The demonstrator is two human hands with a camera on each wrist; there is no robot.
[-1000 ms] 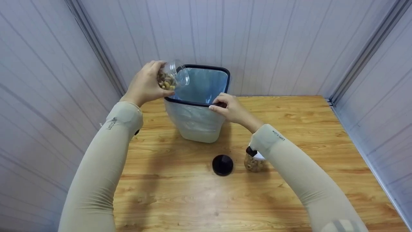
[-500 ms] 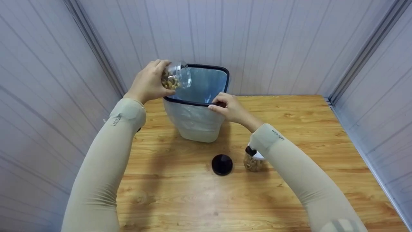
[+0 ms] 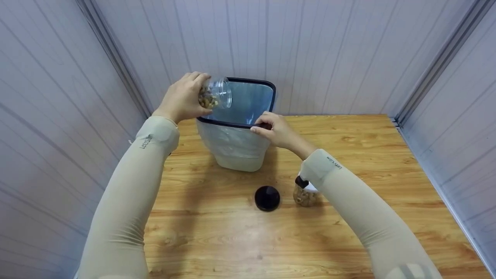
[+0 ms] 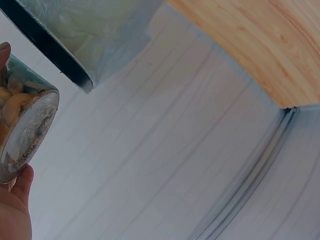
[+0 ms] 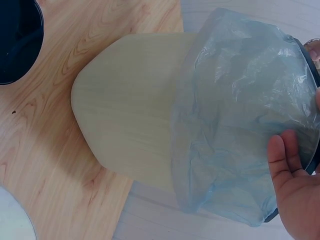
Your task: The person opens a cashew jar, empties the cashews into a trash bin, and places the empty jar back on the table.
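My left hand (image 3: 182,99) grips a clear jar (image 3: 224,93) lying on its side, mouth to the right, over the left rim of a trash bin (image 3: 240,155). Tan nuts that look like cashews (image 4: 17,107) show through the jar's wall in the left wrist view, near its base. A bluish plastic bag (image 5: 235,100) lines the bin and folds down outside below the black rim (image 3: 232,124). Thumb and fingers of my right hand (image 3: 279,131) pinch that rim at its near right corner; in the right wrist view some fingers lie against the bag's outside.
A round black lid (image 3: 267,198) lies on the wooden table (image 3: 217,232) in front of the bin. To its right stands a second jar (image 3: 304,197) of nuts with a white lid, partly behind my right forearm. Panelled walls (image 3: 329,58) enclose the back and sides.
My left hand has shifted slightly to the right with the jar, whose mouth has come a bit further over the bin. My right hand stays at the rim.
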